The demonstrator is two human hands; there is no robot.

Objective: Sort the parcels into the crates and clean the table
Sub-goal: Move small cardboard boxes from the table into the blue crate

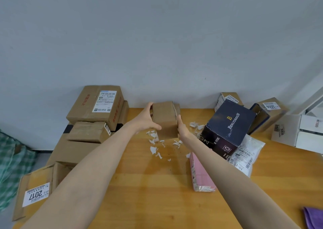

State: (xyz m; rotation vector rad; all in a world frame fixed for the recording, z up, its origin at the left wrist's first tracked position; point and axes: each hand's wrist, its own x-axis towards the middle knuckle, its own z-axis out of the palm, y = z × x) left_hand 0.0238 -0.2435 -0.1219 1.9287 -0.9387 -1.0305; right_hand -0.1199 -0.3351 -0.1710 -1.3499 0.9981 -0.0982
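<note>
Starting far left: spotting a green checked cloth [10, 159] off the edge of the wooden table [148, 193]. Logging a flat cardboard mailer [33, 192] labelled 2017 at the table's left front corner. Noting a stack of brown cartons behind it, with a large labelled carton [94, 104] topmost by the wall and a smaller taped box [87, 132] just in front.

Moving to centre: recording the small brown box [165, 120] near the table's far edge, tilted, caught between both hands. Failing to make out either contact or a gap between base and tabletop. Seeing the left hand [145, 120] gripping the box's left side, thumb stretching across the near face, fingers curling over the upper left edge. Seeing the right hand [182, 129] pressing against the right face, thumb pointing up along the near edge, with fingers hidden behind the box; not managing to tell how far curled. Noting white paper scraps [154, 148] scattered on the wood beneath and around the box.

Moving right: logging a pink parcel [201, 176] lying flat beside the right forearm. Then a dark blue box [230, 124] marked BENLYDESIGN, tilting over a white poly mailer [250, 155]. Noting a brown box with a 3006 label [269, 113] behind, white boxes [297, 131] at the right edge, and a purple cloth [314, 218] at the near right corner
</note>
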